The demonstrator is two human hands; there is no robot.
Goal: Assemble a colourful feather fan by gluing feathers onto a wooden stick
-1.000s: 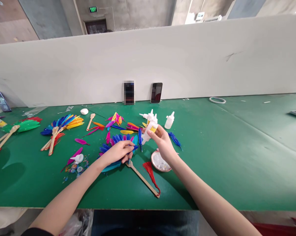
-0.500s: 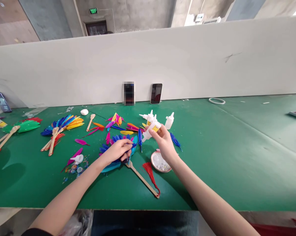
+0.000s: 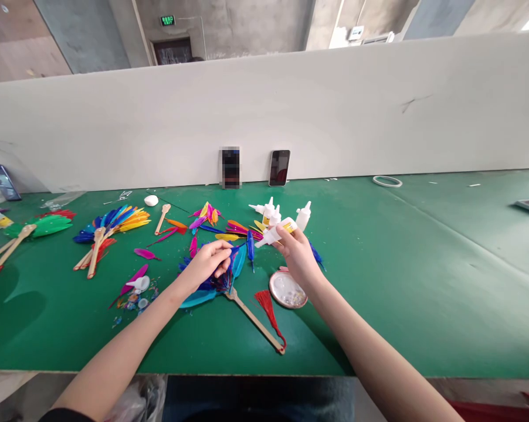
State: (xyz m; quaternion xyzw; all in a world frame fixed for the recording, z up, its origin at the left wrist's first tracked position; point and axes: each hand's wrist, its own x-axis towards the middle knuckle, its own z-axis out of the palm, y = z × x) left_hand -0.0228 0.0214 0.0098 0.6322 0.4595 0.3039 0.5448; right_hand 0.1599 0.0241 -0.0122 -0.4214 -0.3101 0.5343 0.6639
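Observation:
My left hand [image 3: 208, 261] pinches a blue feather [image 3: 239, 260] above a fan of blue feathers [image 3: 203, 287] that lies on the green table [image 3: 379, 281]. The fan has a wooden handle [image 3: 255, 321] with a red tassel [image 3: 268, 310]. My right hand [image 3: 296, 252] is closed round a small white glue bottle [image 3: 277, 232] with a yellow label, its nozzle pointing left toward the feather. A round dish of beads [image 3: 288, 289] sits just below my right wrist.
More glue bottles [image 3: 303, 215] stand behind my right hand. Loose coloured feathers [image 3: 212, 223] and finished feather fans [image 3: 110, 225] cover the table's left side. Two phones [image 3: 279, 167] lean on the white partition. A tape ring [image 3: 386, 181] lies far right.
My left hand lifted the blue feather slightly off the fan. My right hand raised the glue bottle and tipped it closer to level, nozzle left.

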